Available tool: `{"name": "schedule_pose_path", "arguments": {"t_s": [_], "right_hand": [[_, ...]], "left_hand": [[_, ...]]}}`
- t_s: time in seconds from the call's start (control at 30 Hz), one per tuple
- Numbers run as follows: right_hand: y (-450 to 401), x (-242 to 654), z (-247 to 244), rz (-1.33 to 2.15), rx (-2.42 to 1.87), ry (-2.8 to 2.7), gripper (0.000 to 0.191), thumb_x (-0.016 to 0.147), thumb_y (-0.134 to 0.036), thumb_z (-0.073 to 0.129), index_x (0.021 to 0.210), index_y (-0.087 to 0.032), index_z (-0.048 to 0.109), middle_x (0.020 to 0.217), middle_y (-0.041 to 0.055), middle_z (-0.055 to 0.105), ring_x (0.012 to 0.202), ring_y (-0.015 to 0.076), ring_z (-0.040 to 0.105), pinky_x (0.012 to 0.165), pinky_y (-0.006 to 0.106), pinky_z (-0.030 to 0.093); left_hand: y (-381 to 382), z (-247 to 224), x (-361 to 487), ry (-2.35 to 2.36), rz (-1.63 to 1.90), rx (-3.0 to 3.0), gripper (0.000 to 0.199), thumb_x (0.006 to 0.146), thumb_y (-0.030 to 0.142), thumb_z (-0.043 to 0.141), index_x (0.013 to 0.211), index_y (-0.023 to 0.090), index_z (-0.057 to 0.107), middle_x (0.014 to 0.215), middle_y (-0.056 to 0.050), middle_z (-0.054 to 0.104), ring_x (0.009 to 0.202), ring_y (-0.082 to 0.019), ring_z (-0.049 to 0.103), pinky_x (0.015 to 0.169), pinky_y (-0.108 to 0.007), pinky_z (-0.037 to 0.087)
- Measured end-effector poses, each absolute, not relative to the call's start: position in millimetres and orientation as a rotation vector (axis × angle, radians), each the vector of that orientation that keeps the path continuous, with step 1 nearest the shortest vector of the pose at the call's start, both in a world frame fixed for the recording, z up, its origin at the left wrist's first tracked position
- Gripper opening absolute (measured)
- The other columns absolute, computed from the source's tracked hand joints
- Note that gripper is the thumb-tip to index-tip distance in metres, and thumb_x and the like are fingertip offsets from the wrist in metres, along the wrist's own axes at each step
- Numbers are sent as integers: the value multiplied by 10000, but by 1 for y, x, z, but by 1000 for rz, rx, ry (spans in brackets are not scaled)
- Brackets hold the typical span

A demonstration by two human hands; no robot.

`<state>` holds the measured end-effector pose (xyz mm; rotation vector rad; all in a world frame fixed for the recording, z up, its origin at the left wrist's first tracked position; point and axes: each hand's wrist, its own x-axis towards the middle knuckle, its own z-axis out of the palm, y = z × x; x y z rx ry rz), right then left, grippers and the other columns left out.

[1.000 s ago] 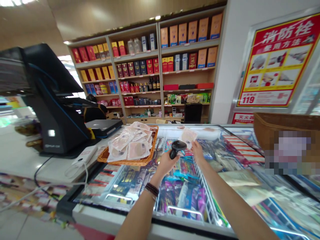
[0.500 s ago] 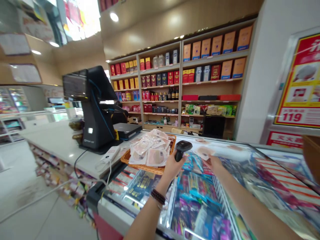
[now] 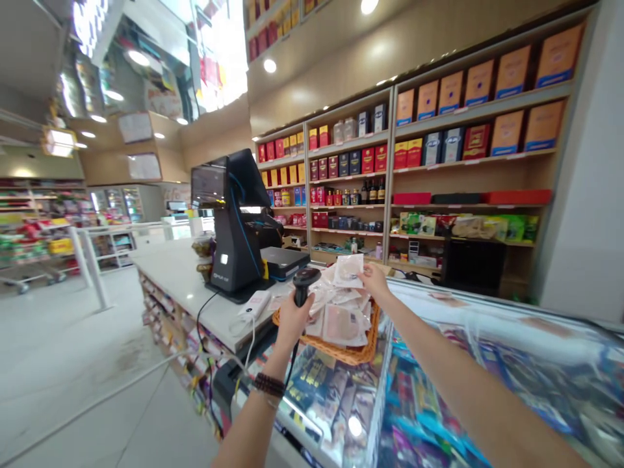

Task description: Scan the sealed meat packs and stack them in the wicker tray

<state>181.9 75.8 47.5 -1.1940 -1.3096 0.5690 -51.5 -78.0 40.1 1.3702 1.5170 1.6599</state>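
Note:
My left hand (image 3: 293, 320), with a beaded bracelet on its wrist, is closed around the handle of a black barcode scanner (image 3: 307, 277). The scanner's head is up, just left of the packets. Between the fingertips of my right hand (image 3: 376, 281) is a small square plastic packet (image 3: 349, 268) with a pale round item inside. It is at the far side of an orange wicker basket (image 3: 351, 355), against the heap. Many similar clear packets (image 3: 344, 324) are piled in the basket, which rests on the glass top of a chest display.
A black checkout terminal (image 3: 234, 227) stands on the white counter (image 3: 170, 266) at left, beside a flat dark box (image 3: 285, 262). A white device (image 3: 256, 303) trails a cable. Coloured packages lie under the glass at right. Shelves of boxes (image 3: 480, 81) line the back.
The view has turned left. My right hand has moved from over the glass at right to the basket, with a packet in its fingers. My left hand still grips the scanner.

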Motion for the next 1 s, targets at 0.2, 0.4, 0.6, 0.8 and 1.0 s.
{"name": "schedule_pose_path", "arguments": {"t_s": [0.2,0.4,0.6,0.8,1.0], "right_hand": [[77,164,26,331,-1264,-1487,378,724,-178,817,1094,-244,781,1074,61,835,920,239,789,889,380,630],[58,235,-5,131,-1303,-1522,288,805,-230,746,1091,-227,776,1145,91,815,1043,271,765,981,424,602],[40,358,-32,53,-1484,-1391,314,853,-265,702,1163,-223,734,1119,92,812,1044,283,762,992,454,595],[33,457,-55,-72,-1767,-1319,578,866,-348,753,1406,-174,639,1323,174,742,1275,347,705,1114,482,541],[64,493,-93,-138,-1864,-1361,909,831,-450,805,1622,-174,450,1622,240,530,1487,416,554,1206,546,472]], "left_hand": [[-81,26,-72,1690,1624,1378,205,878,378,732,854,187,662,528,32,588,500,-191,635,546,-261,464],[-86,23,-56,1621,1654,1345,258,831,423,765,825,200,636,539,37,577,486,-187,618,539,-268,474],[-83,32,5,1371,1576,1368,355,776,522,782,848,208,633,484,58,534,438,-164,564,508,-266,499],[-85,26,98,1128,1470,1339,476,697,615,829,852,211,629,520,62,543,413,-130,519,494,-275,541],[-98,-11,157,1009,1315,1309,499,741,627,840,941,203,670,531,87,468,413,-117,494,502,-271,558]]}}
